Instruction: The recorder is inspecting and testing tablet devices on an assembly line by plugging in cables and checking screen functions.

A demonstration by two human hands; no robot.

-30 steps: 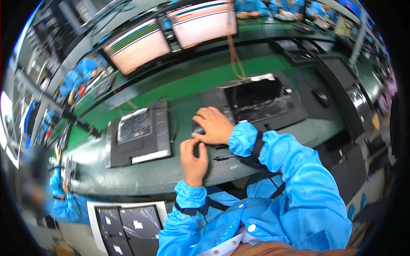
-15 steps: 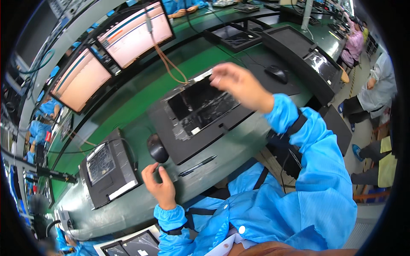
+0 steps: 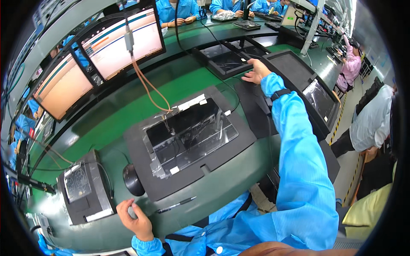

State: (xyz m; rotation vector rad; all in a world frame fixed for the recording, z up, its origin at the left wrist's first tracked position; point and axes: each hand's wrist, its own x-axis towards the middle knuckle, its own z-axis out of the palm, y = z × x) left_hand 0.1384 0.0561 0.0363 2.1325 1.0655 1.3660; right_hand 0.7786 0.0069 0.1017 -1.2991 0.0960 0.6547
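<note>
My right hand point(image 3: 257, 72) is stretched far forward at the right edge of a black tray point(image 3: 223, 71) that holds dark glossy panels under film. Its fingers and thumb are apart, and I cannot tell whether they touch the tray. My left hand point(image 3: 136, 222) rests low by the bench's near edge, fingers loosely bent, thumb apart, nothing in it. Between the hands, a dark glossy screen panel point(image 3: 192, 132) in clear film lies on a black foam pad point(image 3: 188, 185). Brown cables point(image 3: 149, 91) run down to its far edge. A pen point(image 3: 176, 204) lies near my left hand.
A black mouse point(image 3: 133, 180) sits left of the pad. Farther left is a dark fixture point(image 3: 87, 190) with a clear patterned sheet. Two monitors point(image 3: 121, 40) stand behind. Another black tray point(image 3: 294, 70) lies at right. Co-workers sit across the bench.
My right hand has left the space over the screen panel and reached forward and right to the black tray. My left hand stays near the mouse and pen. The whole view has shifted.
</note>
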